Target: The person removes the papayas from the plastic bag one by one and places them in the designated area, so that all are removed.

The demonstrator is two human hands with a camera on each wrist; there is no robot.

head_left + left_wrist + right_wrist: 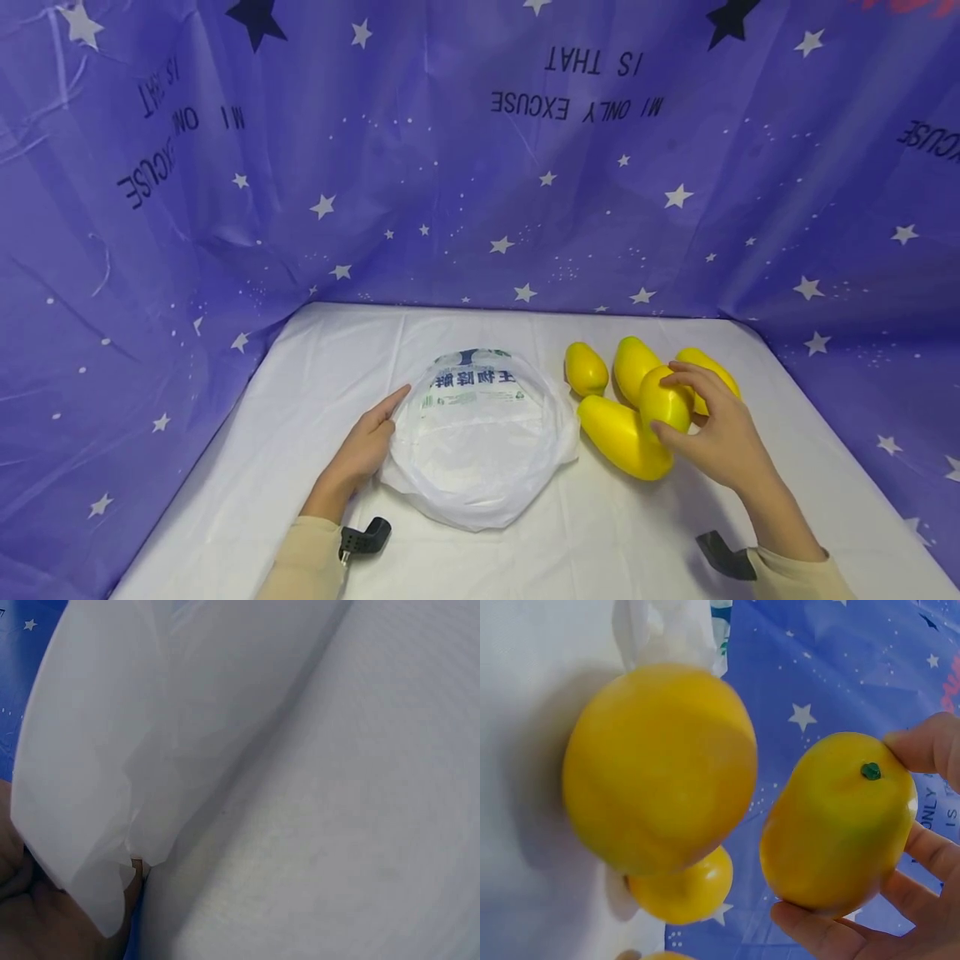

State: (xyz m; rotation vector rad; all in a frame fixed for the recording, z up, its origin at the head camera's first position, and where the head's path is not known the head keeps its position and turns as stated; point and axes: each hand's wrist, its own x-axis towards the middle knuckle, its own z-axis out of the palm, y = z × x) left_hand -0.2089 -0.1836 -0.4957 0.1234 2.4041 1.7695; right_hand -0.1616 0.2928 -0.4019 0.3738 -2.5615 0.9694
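Note:
A white plastic bag (480,433) lies open on the white tablecloth (315,392). My left hand (378,425) holds its left rim; in the left wrist view the bag film (112,750) drapes over that hand (30,907). My right hand (697,417) grips a yellow mango (660,400) lifted just above the others. In the right wrist view the fingers (922,746) wrap the held mango (840,825), stem end up. Several more mangoes lie beside it, among them a long one (622,437) and a small one (585,368).
Blue star-printed cloth (480,167) walls in the table at the back and both sides. Two more mangoes (633,362) (712,371) lie behind the held one. In the right wrist view a big mango (660,769) sits close to the held one.

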